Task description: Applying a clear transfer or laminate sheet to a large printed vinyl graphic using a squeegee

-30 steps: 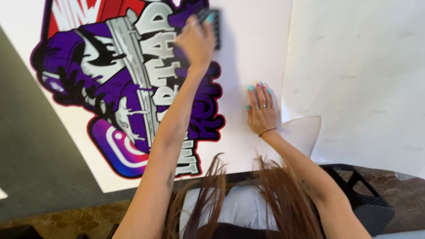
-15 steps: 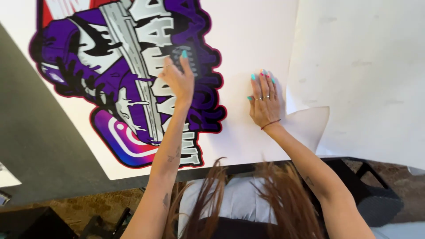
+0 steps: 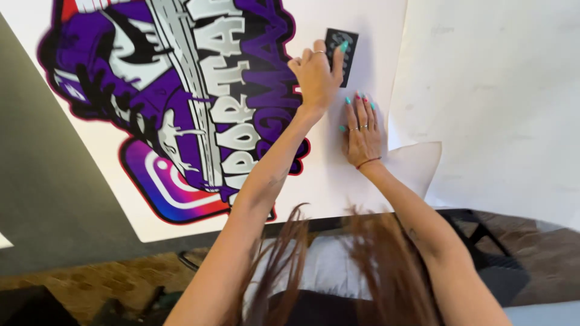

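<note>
Nearest the camera I see loose strands of reddish-brown hair [image 3: 368,265] hanging down, and below them a pale top. Both bare forearms reach up and away from me over the edge of the surface [image 3: 54,199], which shows grey at the left.

My right hand [image 3: 362,130] lies flat on the white margin of the big printed sheet [image 3: 338,175], fingers spread and pressed down, teal nails showing, with rings and a thin red band at the wrist. Just to its right the sheet's corner curls up slightly over a second white sheet [image 3: 501,90] that covers the right side of the view.

My left hand [image 3: 315,75] is a little farther on, just above and left of the right one, the two nearly touching. It is closed around a small dark flat tool [image 3: 342,48], probably a squeegee, though the fingers hide its lower part. The tool stands pressed against the white margin just beside the graphic's edge.

Beyond and to the left spreads the graphic [image 3: 175,90] itself: a large purple, black and white design with a red outline, pale block letters running along a grey band, and a rounded pink-to-orange square emblem [image 3: 166,193] at its near left corner. It runs out of view at the top.
</note>
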